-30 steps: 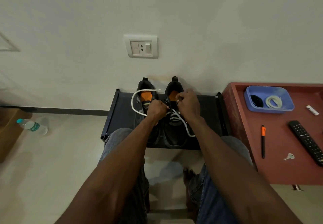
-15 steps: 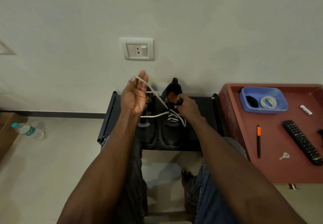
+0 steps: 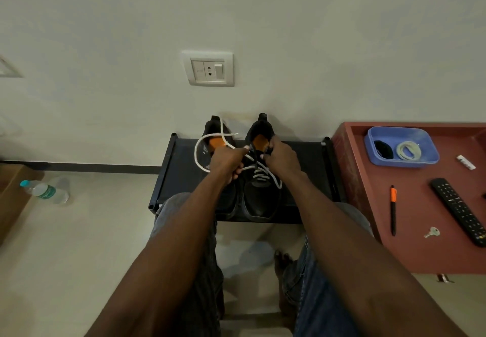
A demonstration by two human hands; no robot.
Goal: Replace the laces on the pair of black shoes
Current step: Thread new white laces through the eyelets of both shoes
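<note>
White lace (image 3: 259, 172) is partly threaded up the right-hand black shoe (image 3: 259, 194); several crossings show over the tongue. The left-hand black shoe (image 3: 214, 139) stands just beside it, mostly hidden by the left hand. Both shoes sit on a low black rack (image 3: 181, 176) against the wall.

Left hand (image 3: 227, 161): fingers curled round the lace's free length, which loops out over the left-hand shoe and back. Right hand (image 3: 280, 156): fingers pinched at the top of the right-hand shoe, near the orange insole; whether it grips lace or collar cannot be told. The hands are close together, nearly touching.

Red desk (image 3: 420, 244) to the right carries a blue tray (image 3: 431, 156) holding a coiled white lace (image 3: 409, 150) and a dark bundle (image 3: 383, 149), probably an old lace.

Risks, as judged:
- The loose loop could snag on the left-hand shoe's heel tab when pulled.
- An uneven pull would leave the two ends unequal.
- A missed eyelet at the top would force re-threading.
- The second shoe seems unlaced; the task looks less than half done.

Change from half a second ago: the left hand was raised, drawing the lace taut upward; it is now down at the shoe beside the right hand, and the lace lies slack in a loop.
</note>
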